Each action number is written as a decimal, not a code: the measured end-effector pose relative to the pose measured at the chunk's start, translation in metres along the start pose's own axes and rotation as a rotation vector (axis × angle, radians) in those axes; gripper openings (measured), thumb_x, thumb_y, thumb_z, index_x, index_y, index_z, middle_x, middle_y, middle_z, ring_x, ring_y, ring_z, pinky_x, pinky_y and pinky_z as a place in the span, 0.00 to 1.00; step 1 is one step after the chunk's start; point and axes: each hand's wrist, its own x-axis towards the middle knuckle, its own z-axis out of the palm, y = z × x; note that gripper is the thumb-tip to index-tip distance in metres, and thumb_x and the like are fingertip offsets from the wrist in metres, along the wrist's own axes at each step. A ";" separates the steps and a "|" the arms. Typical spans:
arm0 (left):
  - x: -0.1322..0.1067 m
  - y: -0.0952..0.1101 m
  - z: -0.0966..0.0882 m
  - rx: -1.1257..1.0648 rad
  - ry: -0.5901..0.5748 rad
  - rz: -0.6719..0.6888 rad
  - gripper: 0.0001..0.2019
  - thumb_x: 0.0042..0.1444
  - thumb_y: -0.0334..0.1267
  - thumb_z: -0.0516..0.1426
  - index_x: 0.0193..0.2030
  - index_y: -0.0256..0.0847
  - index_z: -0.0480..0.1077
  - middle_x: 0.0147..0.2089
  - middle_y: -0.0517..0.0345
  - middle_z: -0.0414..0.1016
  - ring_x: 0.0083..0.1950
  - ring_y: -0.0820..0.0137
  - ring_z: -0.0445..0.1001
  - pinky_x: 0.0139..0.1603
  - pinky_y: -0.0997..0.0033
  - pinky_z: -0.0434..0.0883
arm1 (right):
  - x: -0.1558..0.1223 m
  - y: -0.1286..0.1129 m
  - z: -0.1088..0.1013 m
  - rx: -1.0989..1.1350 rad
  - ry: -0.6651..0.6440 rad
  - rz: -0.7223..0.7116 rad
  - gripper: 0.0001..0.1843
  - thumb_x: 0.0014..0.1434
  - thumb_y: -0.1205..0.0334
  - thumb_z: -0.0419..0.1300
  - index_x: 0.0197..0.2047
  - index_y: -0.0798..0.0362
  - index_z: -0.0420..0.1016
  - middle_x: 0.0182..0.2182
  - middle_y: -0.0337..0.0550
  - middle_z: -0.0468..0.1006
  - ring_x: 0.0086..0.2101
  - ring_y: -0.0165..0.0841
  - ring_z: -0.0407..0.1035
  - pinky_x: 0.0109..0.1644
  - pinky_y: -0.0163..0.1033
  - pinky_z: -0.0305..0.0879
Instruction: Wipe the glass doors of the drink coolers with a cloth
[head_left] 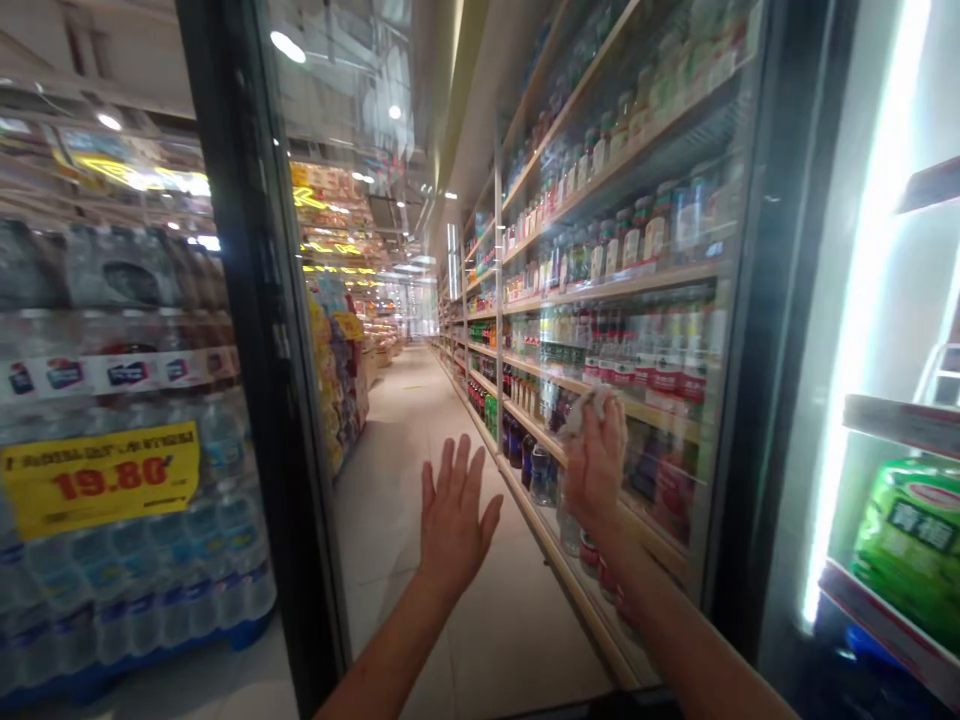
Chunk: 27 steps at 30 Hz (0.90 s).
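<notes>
A framed glass door (405, 420) stands in front of me, with store shelves and an aisle visible through it. My left hand (456, 515) is stretched out at the lower middle of the pane, fingers spread and palm toward the glass; it looks to be against it. To its right and a little higher, my right hand (598, 465) presses a pale, crumpled cloth (589, 408) to the pane. The fingers cover most of that cloth.
The door's dark frame runs down the left (251, 330) and right. Packs of water bottles (150, 560) with a yellow price sign (105, 478) stand at left. On the right, a lit cooler has a shelf edge (892, 630) and a green-labelled bottle (911, 540).
</notes>
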 end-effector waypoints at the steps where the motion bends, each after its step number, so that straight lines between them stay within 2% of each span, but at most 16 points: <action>1: 0.005 0.005 0.001 -0.050 0.022 0.059 0.27 0.58 0.37 0.51 0.64 0.35 0.51 0.64 0.42 0.57 0.69 0.60 0.44 0.65 0.52 0.51 | -0.001 -0.009 0.001 0.057 -0.092 -0.039 0.30 0.63 0.60 0.41 0.67 0.48 0.41 0.66 0.48 0.45 0.65 0.44 0.37 0.63 0.61 0.44; 3: 0.018 0.017 0.007 -0.140 0.044 0.173 0.24 0.59 0.35 0.48 0.63 0.32 0.53 0.63 0.44 0.60 0.69 0.64 0.46 0.65 0.59 0.53 | -0.008 -0.029 0.000 0.192 -0.235 -0.080 0.30 0.64 0.56 0.38 0.68 0.47 0.36 0.66 0.46 0.45 0.65 0.42 0.37 0.64 0.61 0.41; 5: 0.034 0.029 0.017 -0.154 0.045 0.206 0.22 0.61 0.36 0.46 0.61 0.30 0.55 0.62 0.45 0.61 0.69 0.65 0.46 0.64 0.61 0.54 | -0.015 -0.040 -0.002 0.342 -0.263 -0.040 0.31 0.64 0.53 0.34 0.68 0.50 0.34 0.66 0.48 0.46 0.65 0.41 0.39 0.64 0.59 0.42; 8: 0.052 0.045 0.032 -0.089 0.049 0.195 0.21 0.61 0.39 0.45 0.60 0.34 0.57 0.63 0.49 0.59 0.68 0.65 0.49 0.65 0.59 0.50 | -0.020 -0.032 -0.005 0.442 -0.190 0.022 0.31 0.64 0.52 0.33 0.68 0.54 0.36 0.66 0.51 0.46 0.64 0.41 0.44 0.63 0.55 0.50; 11: 0.055 0.044 0.035 -0.066 0.075 0.224 0.17 0.60 0.40 0.48 0.54 0.42 0.64 0.63 0.55 0.60 0.67 0.65 0.52 0.67 0.56 0.43 | -0.019 -0.007 -0.003 0.229 -0.009 0.001 0.29 0.64 0.57 0.37 0.67 0.53 0.41 0.65 0.53 0.48 0.63 0.42 0.46 0.62 0.57 0.49; 14: 0.042 0.013 0.016 -0.043 0.069 0.141 0.14 0.57 0.39 0.51 0.50 0.43 0.66 0.62 0.55 0.62 0.66 0.65 0.55 0.67 0.52 0.38 | -0.019 0.011 0.002 -0.008 0.014 -0.100 0.29 0.63 0.61 0.42 0.67 0.51 0.44 0.64 0.54 0.52 0.63 0.44 0.45 0.62 0.61 0.45; 16: 0.029 -0.019 -0.003 0.005 0.094 -0.004 0.14 0.56 0.37 0.52 0.49 0.41 0.66 0.61 0.50 0.64 0.65 0.63 0.57 0.67 0.50 0.38 | -0.022 0.013 0.005 -0.068 -0.016 -0.138 0.29 0.62 0.61 0.42 0.66 0.52 0.45 0.63 0.55 0.54 0.64 0.45 0.44 0.62 0.61 0.44; 18: 0.020 -0.046 -0.017 0.055 0.164 -0.165 0.13 0.54 0.36 0.53 0.47 0.40 0.67 0.60 0.46 0.64 0.65 0.60 0.56 0.66 0.47 0.40 | -0.025 0.009 0.006 -0.093 -0.012 -0.116 0.29 0.62 0.62 0.42 0.66 0.53 0.46 0.63 0.55 0.54 0.64 0.45 0.44 0.62 0.61 0.43; 20: 0.015 -0.054 -0.019 0.050 0.206 -0.245 0.13 0.53 0.36 0.53 0.46 0.39 0.67 0.61 0.44 0.63 0.67 0.58 0.53 0.65 0.46 0.42 | -0.027 0.005 0.007 -0.120 -0.004 -0.096 0.29 0.62 0.62 0.42 0.66 0.53 0.49 0.63 0.55 0.55 0.64 0.45 0.44 0.62 0.61 0.42; 22: 0.014 -0.038 -0.008 -0.011 0.176 -0.183 0.12 0.54 0.37 0.53 0.45 0.40 0.67 0.61 0.46 0.63 0.68 0.59 0.49 0.65 0.48 0.43 | -0.029 0.003 0.007 -0.139 -0.014 -0.090 0.28 0.61 0.62 0.42 0.65 0.53 0.50 0.63 0.55 0.55 0.64 0.45 0.43 0.62 0.61 0.42; 25: 0.016 0.003 0.016 -0.082 0.100 0.107 0.12 0.57 0.38 0.52 0.47 0.42 0.68 0.61 0.57 0.64 0.69 0.64 0.47 0.67 0.56 0.44 | -0.030 0.006 0.006 -0.147 -0.028 -0.120 0.28 0.61 0.61 0.42 0.65 0.53 0.50 0.63 0.55 0.54 0.64 0.46 0.44 0.62 0.61 0.42; 27: 0.017 0.012 0.025 -0.058 0.079 0.271 0.15 0.58 0.37 0.52 0.52 0.44 0.67 0.62 0.61 0.62 0.68 0.66 0.47 0.68 0.58 0.43 | -0.030 0.010 0.007 -0.149 -0.027 -0.134 0.28 0.62 0.61 0.43 0.65 0.53 0.51 0.63 0.55 0.55 0.63 0.45 0.44 0.62 0.60 0.42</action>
